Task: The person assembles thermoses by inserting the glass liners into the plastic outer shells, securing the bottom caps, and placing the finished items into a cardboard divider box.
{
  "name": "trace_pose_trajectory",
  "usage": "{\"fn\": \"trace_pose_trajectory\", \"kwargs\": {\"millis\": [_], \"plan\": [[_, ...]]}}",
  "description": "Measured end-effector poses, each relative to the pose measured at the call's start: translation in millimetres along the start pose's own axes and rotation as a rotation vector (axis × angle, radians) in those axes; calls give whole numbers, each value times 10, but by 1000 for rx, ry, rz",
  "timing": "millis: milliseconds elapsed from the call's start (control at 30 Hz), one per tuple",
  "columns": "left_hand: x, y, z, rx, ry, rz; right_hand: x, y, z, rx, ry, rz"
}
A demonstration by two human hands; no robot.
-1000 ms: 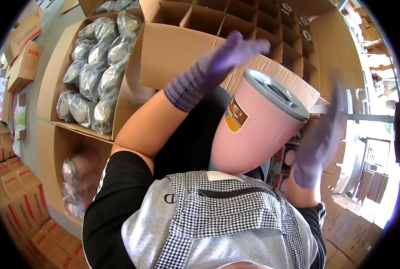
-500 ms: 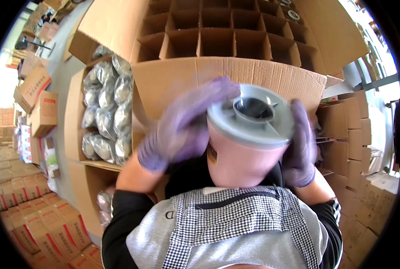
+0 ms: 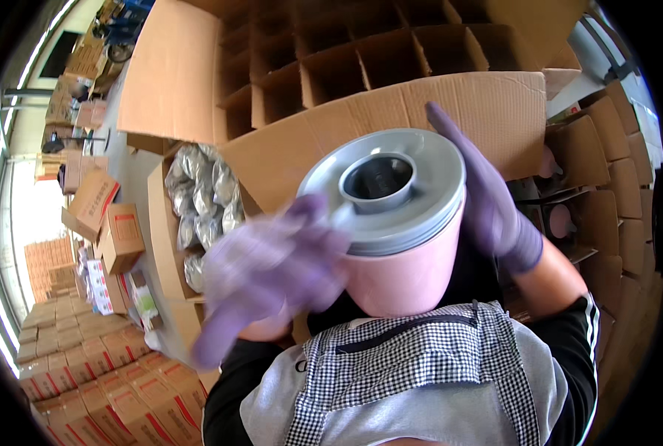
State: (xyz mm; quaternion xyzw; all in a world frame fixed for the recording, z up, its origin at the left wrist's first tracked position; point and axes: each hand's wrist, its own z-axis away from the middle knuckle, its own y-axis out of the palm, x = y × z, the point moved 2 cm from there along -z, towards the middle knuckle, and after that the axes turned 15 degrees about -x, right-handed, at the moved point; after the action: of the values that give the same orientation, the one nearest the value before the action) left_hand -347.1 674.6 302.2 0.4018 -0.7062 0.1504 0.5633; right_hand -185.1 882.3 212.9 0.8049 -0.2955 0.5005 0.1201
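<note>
A pink tub-shaped container (image 3: 402,286) stands in front of my body, its grey round lid (image 3: 313,182) facing up. A raised collar with a dark centre sits in the lid. My left hand (image 3: 275,260), in a purple glove, is at the container's left side, smeared by motion but with its fingers spread. Whether it touches the lid rim I cannot tell. Along the right side lies my gloved right hand (image 3: 487,197), palm toward the wall and fingers stretched out straight. What the container rests on is hidden.
Just beyond is a large open carton (image 3: 391,111) with cardboard dividers and raised flaps. To its left, another box holds several plastic-wrapped items (image 3: 206,193). Open cartons (image 3: 591,160) are stacked at the right. Sealed cartons (image 3: 108,394) fill the lower left.
My left hand has dropped from the lid's far left edge to the near left side. The container's lid has turned and shifted slightly left. The view has swung as well.
</note>
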Motion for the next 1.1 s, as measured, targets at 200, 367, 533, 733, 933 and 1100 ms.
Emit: {"fn": "trace_pose_trajectory", "kwargs": {"millis": [200,367,533,733,933,1100], "plan": [[-202,162,59,561,-1670,2120,159,165,-581,142,189,-404],[-362,717,-14,253,-2576,2231,-39,416,-1418,26,78,-2],[-681,935,145,77,-2762,2188,-140,582,-1445,-40,-599,453],[-884,941,151,229,-2365,1917,-369,421,-1263,-1,395,94],[-961,1088,51,232,-2423,1948,-432,275,-1250,17,256,432],[-1466,2062,351,439,-2748,1739,-428,224,-730,139,354,-461]]}}
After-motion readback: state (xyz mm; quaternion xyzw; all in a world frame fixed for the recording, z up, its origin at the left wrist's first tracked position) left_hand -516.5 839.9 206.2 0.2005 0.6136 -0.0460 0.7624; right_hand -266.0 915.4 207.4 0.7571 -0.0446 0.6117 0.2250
